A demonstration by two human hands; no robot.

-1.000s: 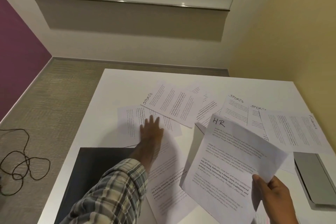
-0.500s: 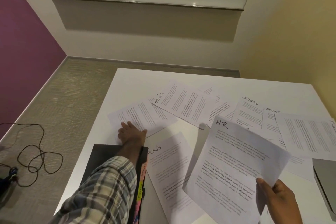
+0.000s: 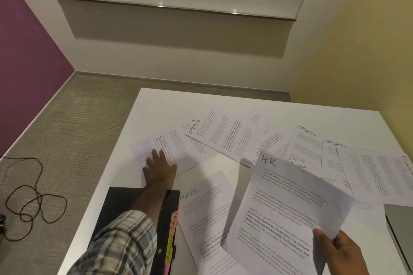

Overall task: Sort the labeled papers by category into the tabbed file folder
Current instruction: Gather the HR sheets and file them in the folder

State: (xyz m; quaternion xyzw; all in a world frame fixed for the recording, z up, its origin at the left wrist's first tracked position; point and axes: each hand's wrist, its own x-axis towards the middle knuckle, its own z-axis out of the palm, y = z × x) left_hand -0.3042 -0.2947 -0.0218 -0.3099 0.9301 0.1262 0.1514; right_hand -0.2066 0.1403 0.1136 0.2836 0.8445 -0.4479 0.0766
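Note:
My right hand (image 3: 342, 252) pinches the lower right corner of a sheet marked HR (image 3: 283, 207) and holds it lifted over the table. My left hand (image 3: 159, 168) lies flat, fingers spread, on a printed sheet (image 3: 176, 147) at the table's left side. The black tabbed file folder (image 3: 118, 210) lies shut under my left forearm, with coloured tabs (image 3: 171, 243) along its right edge. Several sheets marked SPORTS are spread about: one at the back (image 3: 223, 134), one near the folder (image 3: 205, 207), others to the right (image 3: 306, 143).
The white table (image 3: 156, 105) ends at the left above a carpeted floor with a coiled black cable (image 3: 33, 203). A grey laptop-like slab (image 3: 400, 225) lies at the right edge. A sheet marked FINANCE (image 3: 380, 174) lies far right.
My left hand has drawn the sheet under it toward the left and nearer to me, out from beneath the SPORTS sheet. The HR sheet in my right hand has stayed lifted.

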